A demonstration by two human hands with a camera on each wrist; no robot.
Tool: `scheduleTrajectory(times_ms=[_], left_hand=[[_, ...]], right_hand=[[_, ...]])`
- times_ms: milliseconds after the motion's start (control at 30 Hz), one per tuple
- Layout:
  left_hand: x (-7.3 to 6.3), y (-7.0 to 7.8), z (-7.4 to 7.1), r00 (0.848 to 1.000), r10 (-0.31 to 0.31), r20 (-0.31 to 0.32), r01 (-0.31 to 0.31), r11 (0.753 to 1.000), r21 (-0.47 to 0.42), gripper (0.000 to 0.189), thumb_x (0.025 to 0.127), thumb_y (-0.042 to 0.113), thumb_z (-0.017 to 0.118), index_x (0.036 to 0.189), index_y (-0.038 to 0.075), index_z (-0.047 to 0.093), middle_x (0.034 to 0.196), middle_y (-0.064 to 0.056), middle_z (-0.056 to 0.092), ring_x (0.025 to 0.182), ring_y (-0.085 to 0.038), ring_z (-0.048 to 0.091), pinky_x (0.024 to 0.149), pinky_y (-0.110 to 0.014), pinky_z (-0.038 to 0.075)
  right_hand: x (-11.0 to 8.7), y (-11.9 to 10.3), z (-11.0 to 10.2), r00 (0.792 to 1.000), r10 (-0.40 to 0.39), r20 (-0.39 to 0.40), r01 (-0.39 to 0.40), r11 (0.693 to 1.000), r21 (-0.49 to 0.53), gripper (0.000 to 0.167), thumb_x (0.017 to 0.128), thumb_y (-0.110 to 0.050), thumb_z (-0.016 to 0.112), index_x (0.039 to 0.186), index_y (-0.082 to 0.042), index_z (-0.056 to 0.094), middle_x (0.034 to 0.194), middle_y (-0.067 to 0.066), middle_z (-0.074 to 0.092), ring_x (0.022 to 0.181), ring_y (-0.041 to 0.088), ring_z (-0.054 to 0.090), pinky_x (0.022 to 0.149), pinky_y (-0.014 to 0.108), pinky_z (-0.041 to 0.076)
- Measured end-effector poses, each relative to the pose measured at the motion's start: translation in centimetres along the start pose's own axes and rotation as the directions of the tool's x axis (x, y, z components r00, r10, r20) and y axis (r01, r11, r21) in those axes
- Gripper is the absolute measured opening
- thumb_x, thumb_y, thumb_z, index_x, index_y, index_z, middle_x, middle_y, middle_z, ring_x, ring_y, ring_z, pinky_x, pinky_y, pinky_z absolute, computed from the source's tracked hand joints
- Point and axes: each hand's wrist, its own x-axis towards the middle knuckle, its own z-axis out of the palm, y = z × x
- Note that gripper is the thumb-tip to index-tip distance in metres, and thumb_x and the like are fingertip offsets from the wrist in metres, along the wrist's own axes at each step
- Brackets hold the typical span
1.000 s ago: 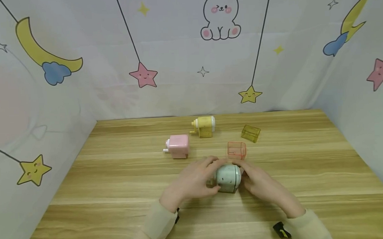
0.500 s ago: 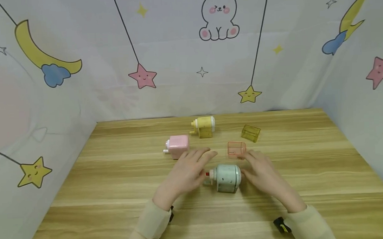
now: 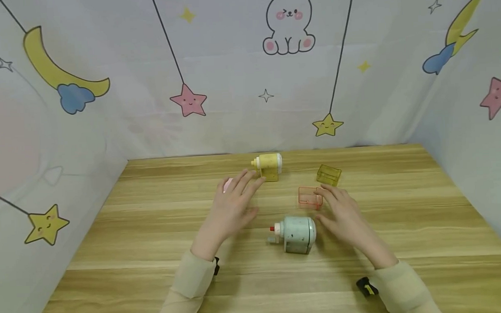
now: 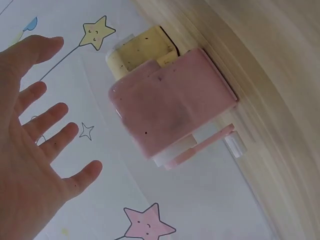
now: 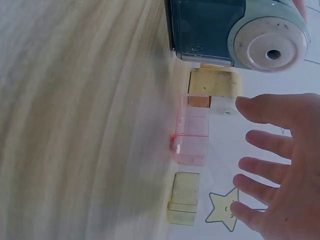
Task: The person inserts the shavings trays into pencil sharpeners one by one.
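Leftmost, behind the green sharpener (image 3: 298,235) and to its left, the pink sharpener (image 4: 175,100) sits upright on the counter (image 3: 114,281), probably because its flat base keeps it steady. The yellow sharpener (image 3: 269,162) stands well behind the green sharpener and slightly left. The green sharpener is upright too, its crank (image 3: 273,240) facing left and a dark see-through drawer (image 5: 210,30) in its body; that heading likely leaves the crank free to turn. Just behind it and slightly right lies the red-edged box (image 3: 307,198), and farther behind to the right the clear yellow box (image 3: 328,175); both look like loose drawers, set down apart from the bodies they may fit.

As for the hands, the left grip (image 3: 229,210) is wide, fingers spread and holding nothing, behind and left of the green sharpener; the pink sharpener is right by it, a gap showing between them in the left wrist view. The right grip (image 3: 345,215) is also wide and holds nothing, just right of the green sharpener. Its fingertips overlap the red-edged box from above, though I cannot tell whether they touch.
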Motion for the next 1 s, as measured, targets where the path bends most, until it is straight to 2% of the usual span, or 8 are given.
scheduleTrajectory(times_ms=[100,200,300,433,667,1000], left_hand=[[0.1,-0.5,0.1,0.997,-0.056,0.052,0.058,0.998,-0.036,0.077,0.079,0.031,0.077,0.145,0.024,0.037,0.150,-0.005,0.040,0.142,-0.026,0.033,0.108,-0.060,0.032],[0.1,-0.9,0.4,0.987,-0.120,0.107,0.126,0.990,-0.056,0.082,0.080,0.035,0.076,0.148,0.026,0.032,0.155,-0.003,0.033,0.146,-0.026,0.026,0.111,-0.061,0.026],[0.3,-1.5,0.7,0.980,-0.155,0.123,0.164,0.984,-0.068,0.086,0.078,0.037,0.078,0.149,0.026,0.030,0.157,-0.005,0.030,0.147,-0.028,0.023,0.112,-0.064,0.023],[0.7,-2.3,1.1,0.979,-0.168,0.116,0.178,0.981,-0.081,0.087,0.078,0.037,0.078,0.149,0.024,0.031,0.157,-0.007,0.030,0.146,-0.032,0.025,0.113,-0.066,0.022],[1.2,-3.8,2.3,0.966,-0.215,0.145,0.229,0.969,-0.092,0.085,0.081,0.040,0.074,0.151,0.024,0.028,0.158,-0.007,0.027,0.146,-0.032,0.023,0.114,-0.065,0.019],[1.1,-4.6,3.2,0.956,-0.236,0.174,0.263,0.953,-0.152,0.085,0.081,0.047,0.072,0.151,0.028,0.027,0.155,-0.008,0.032,0.145,-0.032,0.027,0.113,-0.062,0.023]], right_hand=[[0.2,0.3,0.2,1.000,0.009,0.021,-0.010,1.000,0.021,0.064,0.082,-0.016,0.075,0.137,-0.001,0.045,0.144,0.026,0.041,0.130,0.045,0.040,0.107,0.064,0.034],[0.4,0.5,0.3,0.999,0.021,0.044,-0.023,0.998,0.051,0.069,0.082,-0.016,0.075,0.141,-0.002,0.041,0.146,0.028,0.037,0.132,0.047,0.037,0.108,0.064,0.032],[0.7,0.6,0.5,0.998,0.028,0.057,-0.032,0.997,0.072,0.074,0.082,-0.016,0.075,0.144,-0.002,0.037,0.148,0.029,0.034,0.133,0.049,0.035,0.108,0.064,0.032],[1.0,0.7,0.7,0.996,0.040,0.079,-0.047,0.995,0.088,0.076,0.082,-0.015,0.075,0.145,-0.003,0.035,0.149,0.029,0.032,0.134,0.050,0.033,0.108,0.064,0.031],[1.5,1.1,1.2,0.991,0.057,0.125,-0.072,0.990,0.121,0.079,0.083,-0.016,0.075,0.147,-0.004,0.031,0.151,0.029,0.028,0.136,0.050,0.029,0.109,0.065,0.029],[1.7,1.4,1.7,0.989,0.053,0.137,-0.071,0.989,0.127,0.079,0.083,-0.017,0.074,0.148,-0.005,0.031,0.150,0.030,0.029,0.136,0.050,0.030,0.108,0.066,0.030]])
